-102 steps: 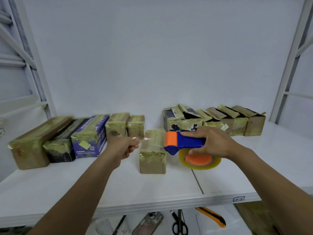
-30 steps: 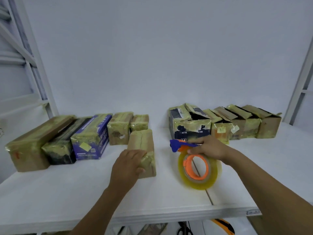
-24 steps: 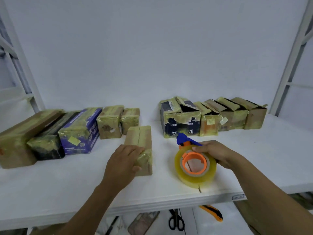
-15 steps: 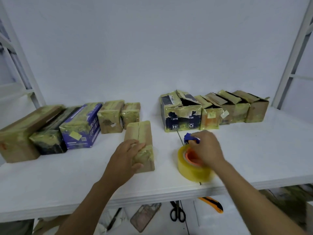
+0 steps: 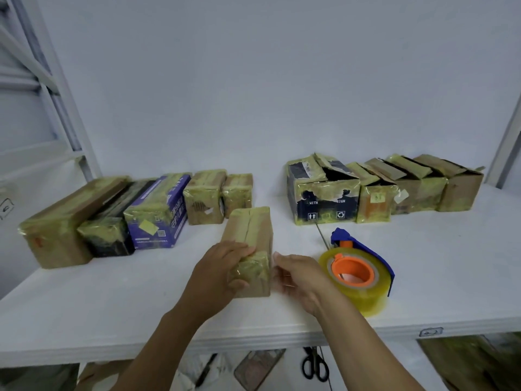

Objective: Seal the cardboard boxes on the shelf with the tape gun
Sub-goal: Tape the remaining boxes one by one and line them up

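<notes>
A small cardboard box [image 5: 252, 235] with yellowish tape over its near end lies on the white shelf [image 5: 112, 292]. My left hand [image 5: 220, 273] grips its near left corner, thumb across the front face. My right hand [image 5: 300, 277] is beside the box's right side, fingers relaxed and holding nothing. The blue and orange tape gun [image 5: 358, 270] with its clear tape roll lies on the shelf just right of my right hand, untouched.
Several taped boxes [image 5: 155, 213] line the back left of the shelf. Several boxes with raised flaps [image 5: 377, 187] stand at the back right. Under the shelf lie scissors [image 5: 314, 365] and other small items. Shelf uprights [image 5: 70, 108] stand at both sides.
My right hand set the tape gun down on the shelf, let go of it and moved left to the box. My left hand stays on the box's near end.
</notes>
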